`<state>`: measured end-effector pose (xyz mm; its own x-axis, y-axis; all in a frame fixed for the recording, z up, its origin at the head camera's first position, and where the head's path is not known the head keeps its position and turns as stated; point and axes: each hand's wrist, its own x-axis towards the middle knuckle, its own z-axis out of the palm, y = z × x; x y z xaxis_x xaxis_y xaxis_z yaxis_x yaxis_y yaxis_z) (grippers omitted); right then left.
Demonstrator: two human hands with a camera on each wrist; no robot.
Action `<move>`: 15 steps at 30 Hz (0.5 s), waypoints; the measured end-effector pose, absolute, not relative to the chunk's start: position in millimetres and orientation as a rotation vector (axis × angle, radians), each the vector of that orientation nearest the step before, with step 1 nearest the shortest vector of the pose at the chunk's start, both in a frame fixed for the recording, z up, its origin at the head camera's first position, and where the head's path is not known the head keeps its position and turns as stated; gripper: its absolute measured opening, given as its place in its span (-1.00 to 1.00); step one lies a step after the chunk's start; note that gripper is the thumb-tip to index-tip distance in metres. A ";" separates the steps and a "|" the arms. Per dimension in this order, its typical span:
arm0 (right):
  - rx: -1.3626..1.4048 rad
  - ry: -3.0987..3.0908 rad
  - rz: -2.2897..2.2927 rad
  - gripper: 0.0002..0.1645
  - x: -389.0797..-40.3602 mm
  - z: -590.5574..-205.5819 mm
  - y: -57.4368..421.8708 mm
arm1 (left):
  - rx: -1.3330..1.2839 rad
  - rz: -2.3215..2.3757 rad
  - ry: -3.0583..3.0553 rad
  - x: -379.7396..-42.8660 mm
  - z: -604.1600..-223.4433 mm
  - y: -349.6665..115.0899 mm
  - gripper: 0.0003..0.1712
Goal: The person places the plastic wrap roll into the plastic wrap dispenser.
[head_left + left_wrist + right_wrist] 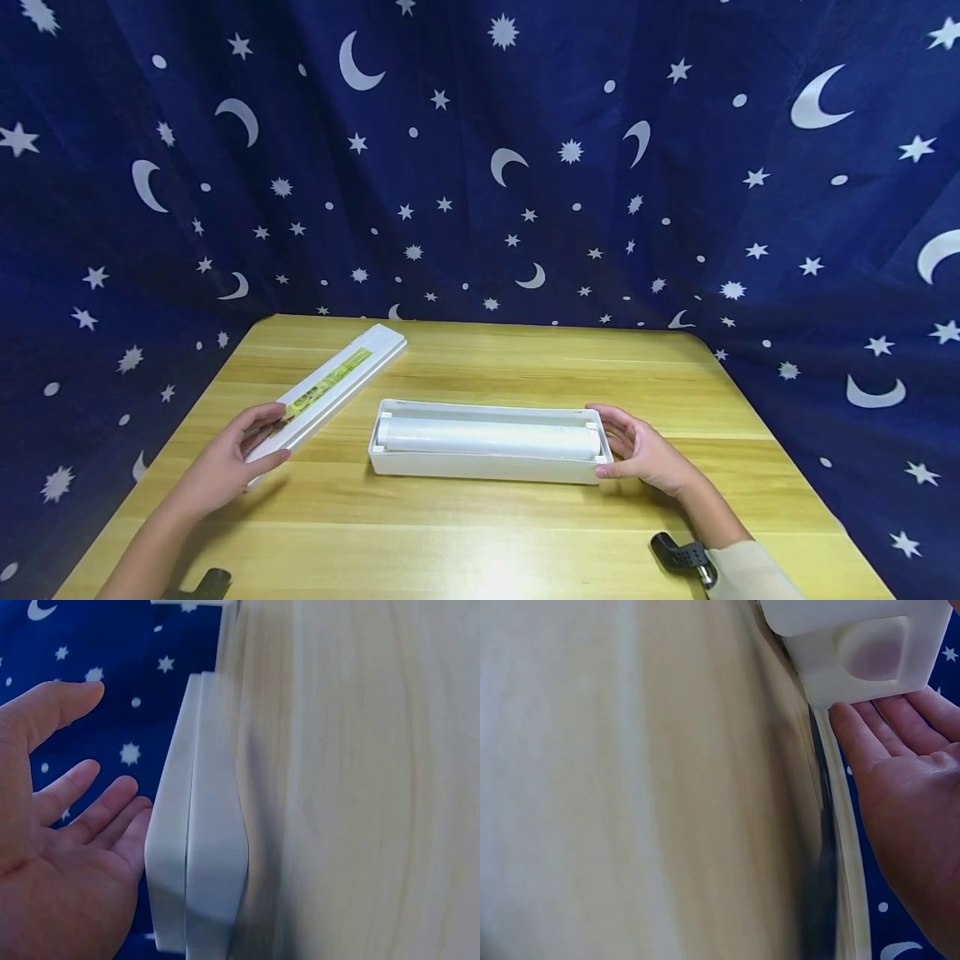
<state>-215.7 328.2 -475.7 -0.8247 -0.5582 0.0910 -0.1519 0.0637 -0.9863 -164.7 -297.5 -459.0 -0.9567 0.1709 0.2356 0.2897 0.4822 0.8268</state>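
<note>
My two hands lie at either side of a wooden table [465,533], backed by a dark blue curtain [450,125] printed with white moons and stars. My left hand [223,460] is at the near end of a long white lid [327,395] bearing a yellow-green label [337,375]; its fingers stand apart from the thumb, fingers toward the lid's left edge and thumb toward its right. The left wrist view shows the palm just beside the lid, with a gap before the thumb. The lid slants away, its far end toward the back of the table. My right hand [651,457] holds the right end of a white box [483,467], thumb at the near corner, fingers at the far one. The box sits near the middle of the table, to the right of the lid, uncovered, a pale roll [487,438] lying lengthwise inside. The right wrist view shows a rounded recess [874,649] in the box.
</note>
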 end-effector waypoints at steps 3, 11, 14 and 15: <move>-0.711 2.024 -1.821 0.14 -216.1 -476.2 328.7 | -0.393 -1.435 -2.577 -163.8 -461.1 -304.5 -0.23; -0.721 2.018 -1.824 0.14 -217.4 -477.2 330.3 | -0.282 -1.324 -2.596 -159.3 -461.0 -319.9 -0.29; -0.716 2.032 -1.815 0.13 -217.8 -477.2 330.2 | -0.241 -1.281 -2.626 -157.9 -460.9 -325.8 -0.29; -0.714 2.038 -1.812 0.13 -217.9 -477.2 330.0 | -0.238 -1.259 -2.634 -157.8 -461.2 -327.7 -0.29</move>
<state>-217.9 330.0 -477.2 -0.8232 -0.5610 0.0878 -0.1529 0.0700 -0.9858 -157.8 -327.7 -461.2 -0.9646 0.0538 0.2582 0.2348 0.6215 0.7474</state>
